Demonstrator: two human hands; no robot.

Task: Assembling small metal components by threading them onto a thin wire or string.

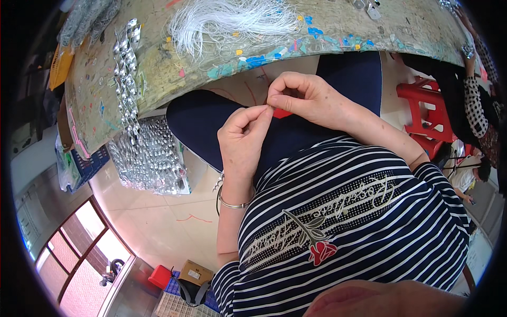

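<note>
Above my lap, my left hand and my right hand meet at the fingertips. Both are closed in a pinch, thumb against forefinger. Whatever lies between the fingertips is too small to make out. A small red patch shows just under my right fingers; its kind cannot be told. On the worktable ahead lies a loose bundle of white strings, apart from both hands. Twisted shiny silver strips run down over the table's left part.
Many silver twisted pieces hang or stand below the table's left edge. Coloured scraps stick along its front edge. A red stool and another person's checked sleeve are at the right. A cardboard box sits on the floor behind.
</note>
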